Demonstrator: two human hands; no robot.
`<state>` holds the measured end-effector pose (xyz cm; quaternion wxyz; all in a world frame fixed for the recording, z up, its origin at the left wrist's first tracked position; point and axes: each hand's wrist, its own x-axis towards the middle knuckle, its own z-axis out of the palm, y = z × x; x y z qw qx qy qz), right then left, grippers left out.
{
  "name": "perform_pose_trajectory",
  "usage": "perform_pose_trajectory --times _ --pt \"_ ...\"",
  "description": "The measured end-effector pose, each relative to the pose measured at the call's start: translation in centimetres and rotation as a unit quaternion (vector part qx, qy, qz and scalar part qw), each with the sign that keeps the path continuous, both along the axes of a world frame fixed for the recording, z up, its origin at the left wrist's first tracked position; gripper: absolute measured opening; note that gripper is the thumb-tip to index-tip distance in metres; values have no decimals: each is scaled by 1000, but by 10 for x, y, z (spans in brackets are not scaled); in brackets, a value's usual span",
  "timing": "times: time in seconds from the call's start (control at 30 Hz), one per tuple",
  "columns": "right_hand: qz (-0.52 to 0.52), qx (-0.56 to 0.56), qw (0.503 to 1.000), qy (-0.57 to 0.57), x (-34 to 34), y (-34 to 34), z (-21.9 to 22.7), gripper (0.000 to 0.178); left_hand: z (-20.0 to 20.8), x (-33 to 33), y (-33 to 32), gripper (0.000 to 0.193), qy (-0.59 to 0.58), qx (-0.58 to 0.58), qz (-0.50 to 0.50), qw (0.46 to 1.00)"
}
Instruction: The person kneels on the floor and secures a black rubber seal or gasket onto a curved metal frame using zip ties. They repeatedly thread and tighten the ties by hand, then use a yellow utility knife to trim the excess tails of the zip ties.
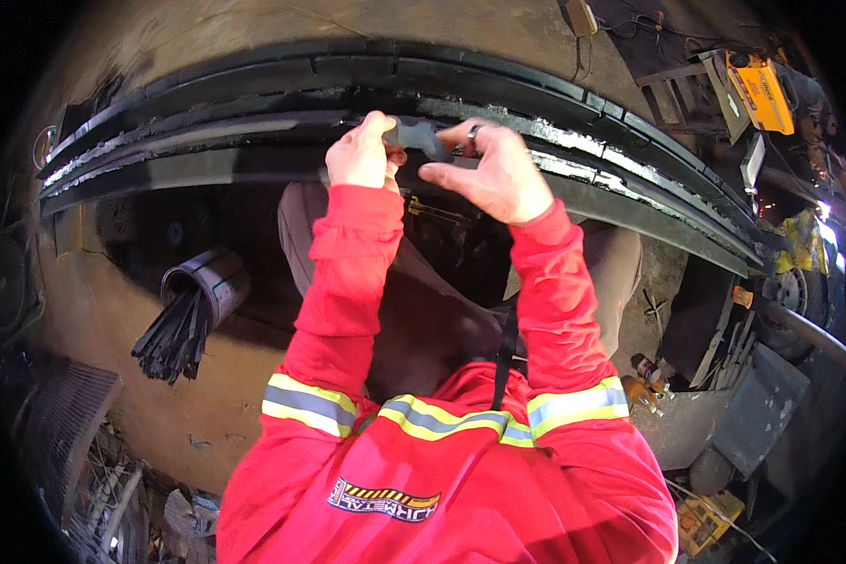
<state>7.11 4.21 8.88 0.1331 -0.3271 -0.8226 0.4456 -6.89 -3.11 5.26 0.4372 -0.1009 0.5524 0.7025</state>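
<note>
Material (419, 139), grey, lies between fingers (378, 123) of left hand (355, 162) and right hand (506, 177).

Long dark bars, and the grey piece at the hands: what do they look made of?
Long dark bars: probably metal, with a dark, partly shiny finish; bright reflections streak along them.
Grey piece: perhaps cloth or flexible plastic, matt; its irregular outline hints at that, but not conclusively.

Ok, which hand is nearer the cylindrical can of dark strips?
Left. The left hand is ahead and right of the can; the right hand is farther right.
</note>
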Motion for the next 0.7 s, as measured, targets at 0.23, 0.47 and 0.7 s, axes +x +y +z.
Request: perform_pose_trajectory --times 0.23,0.47,0.7 --pt "128 263 956 23 -41 36 -41 29 -3 -31 7 12 -81 -33 -99 991" --pt "201 29 979 -7 -52 72 -33 20 93 -102 25 30 200 81 -243 946" --pt "154 109 979 71 -48 64 -41 14 8 -38 -24 37 799 -106 -242 541"
